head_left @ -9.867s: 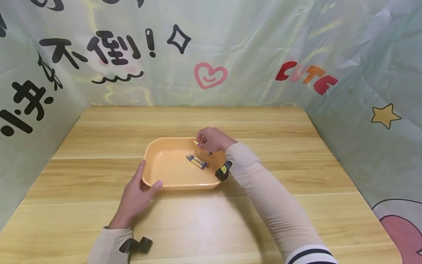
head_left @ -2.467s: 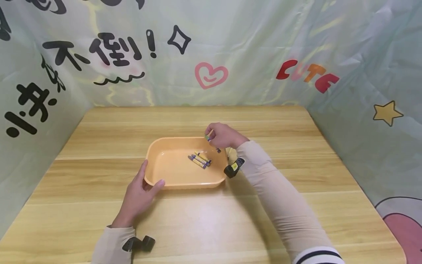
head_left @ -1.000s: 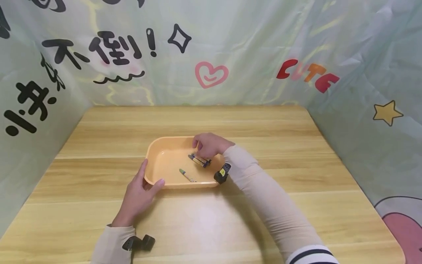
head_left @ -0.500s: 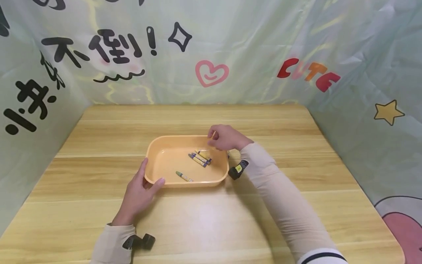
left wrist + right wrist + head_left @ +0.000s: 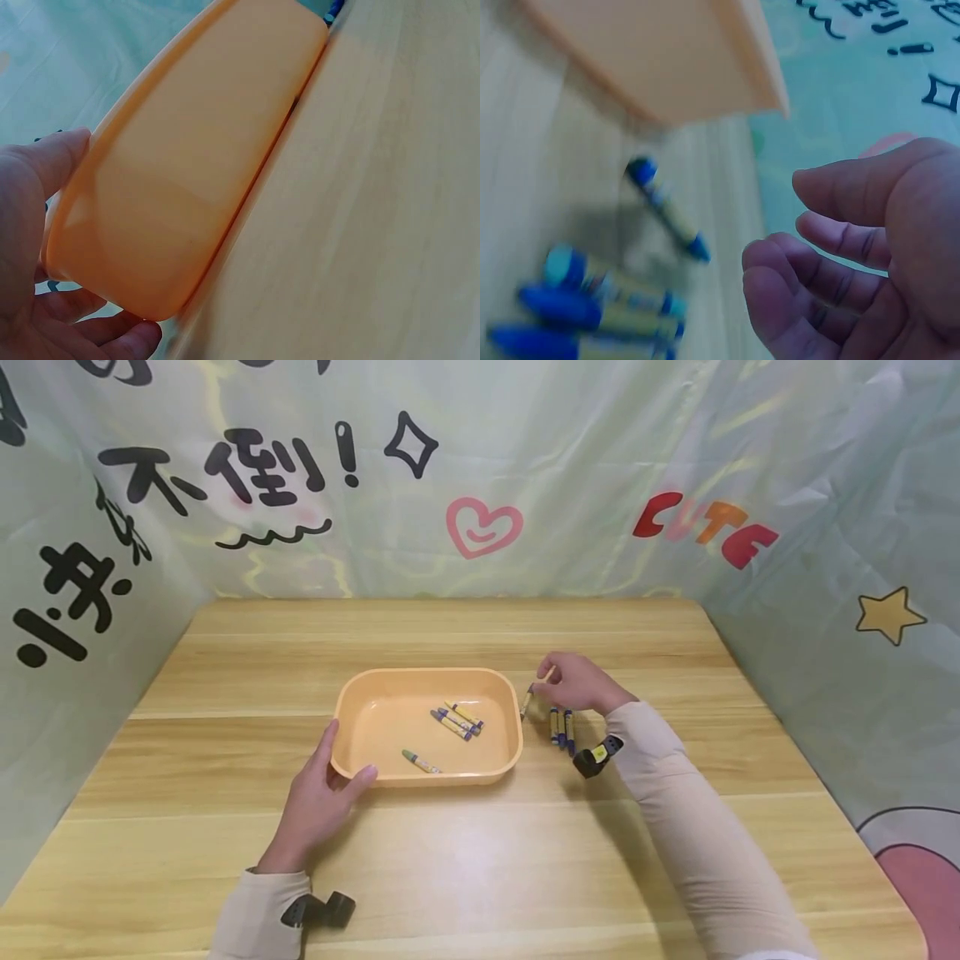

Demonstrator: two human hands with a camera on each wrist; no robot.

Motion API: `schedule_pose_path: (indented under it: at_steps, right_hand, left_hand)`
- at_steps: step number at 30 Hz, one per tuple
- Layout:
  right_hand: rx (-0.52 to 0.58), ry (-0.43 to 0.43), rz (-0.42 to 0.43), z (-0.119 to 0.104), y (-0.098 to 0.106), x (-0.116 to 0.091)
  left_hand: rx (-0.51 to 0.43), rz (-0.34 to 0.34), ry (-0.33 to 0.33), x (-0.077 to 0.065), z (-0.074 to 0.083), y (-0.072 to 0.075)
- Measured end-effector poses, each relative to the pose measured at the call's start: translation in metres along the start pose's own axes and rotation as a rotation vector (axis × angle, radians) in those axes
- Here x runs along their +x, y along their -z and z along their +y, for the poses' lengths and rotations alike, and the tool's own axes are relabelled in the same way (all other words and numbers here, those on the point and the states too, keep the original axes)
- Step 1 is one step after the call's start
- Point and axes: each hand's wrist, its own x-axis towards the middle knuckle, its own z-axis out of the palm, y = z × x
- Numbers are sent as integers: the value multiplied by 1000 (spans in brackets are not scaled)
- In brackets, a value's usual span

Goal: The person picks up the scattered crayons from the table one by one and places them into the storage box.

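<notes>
My left hand [image 5: 311,810] grips the left front corner of an orange plastic tray [image 5: 420,782], thumb over the rim and fingers against the outside. The left wrist view shows the tray's outer wall [image 5: 172,150] beside that hand. A green crayon [image 5: 420,762] lies near the front inside the tray, and several more crayons [image 5: 456,721] lie together right of its middle. My right hand [image 5: 581,683] hovers beyond the tray's right side, fingers loosely bent and apart from the thumb, holding nothing. Just left of it a single crayon [image 5: 667,210] lies on the table.
Three crayons [image 5: 562,728] lie side by side on the table below the right hand. The wooden table [image 5: 465,877] runs back to a printed cloth backdrop [image 5: 570,468], which also closes off both sides.
The right hand has moved right, out over the table. Crayons in the tray have increased: 9.9 seconds ago two lay there; a yellow and a green one were added. The left hand stays put.
</notes>
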Motion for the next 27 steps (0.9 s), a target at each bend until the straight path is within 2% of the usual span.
schedule_pose_path:
  at_steps: [2,6,13,23,27]
  right_hand:
    - [33,-33,-17,9,1,-4]
    - [29,-82,-36,24,2,-11]
    - [14,-160,-75,37,2,-19]
    - [94,-180,-193,47,1,-23]
    - [90,-171,-203,50,-1,-24]
  left_hand:
    - [-1,-1,1,0,0,0]
    - [4,-2,1,0,-1,0]
    - [4,4,-5,1,-1,-1]
    - [10,8,-3,0,0,0]
    - [10,6,-2,0,0,0]
